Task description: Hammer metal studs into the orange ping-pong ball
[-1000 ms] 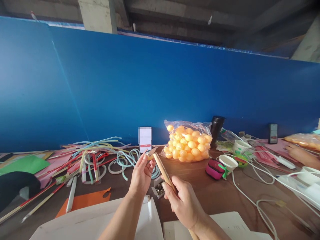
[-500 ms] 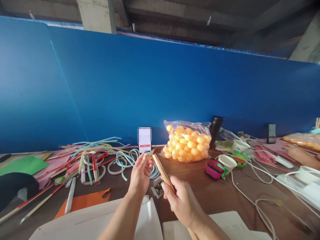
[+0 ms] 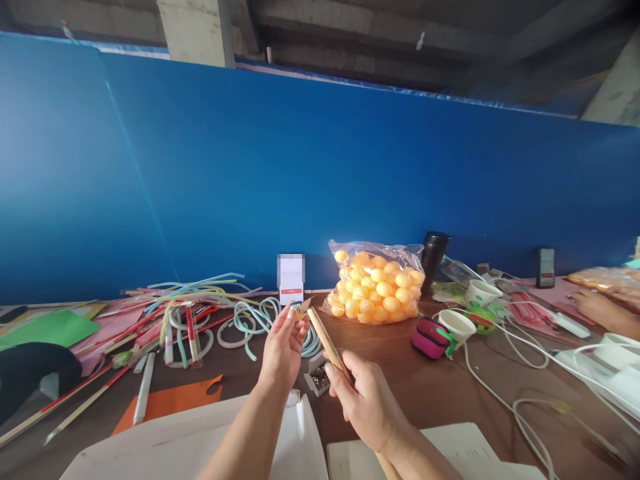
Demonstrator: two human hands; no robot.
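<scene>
My right hand (image 3: 367, 400) is wrapped round a wooden stick (image 3: 327, 340), which slants up and away to the left. In the fingertips of my left hand (image 3: 284, 347) is a small tan piece with shiny bits (image 3: 299, 311), too small to name surely. A thin brown pointed flap shows at its right side, close to the stick's far end; whether they touch I cannot tell. Below, between my hands, an open small box of shiny metal bits (image 3: 320, 380) lies on the table, partly behind my right hand.
A clear bag of orange balls (image 3: 377, 290) stands behind my hands, with a phone (image 3: 291, 280) to its left. Tubes (image 3: 250, 323) and sticks lie left. Paper cups (image 3: 457, 325), a pink pouch (image 3: 430, 338) and cables are right. Another person's hand (image 3: 597, 308) shows far right.
The whole view has shifted slightly, with things a few pixels further right. Both hands keep their grip, and the stick stays beside the small piece.
</scene>
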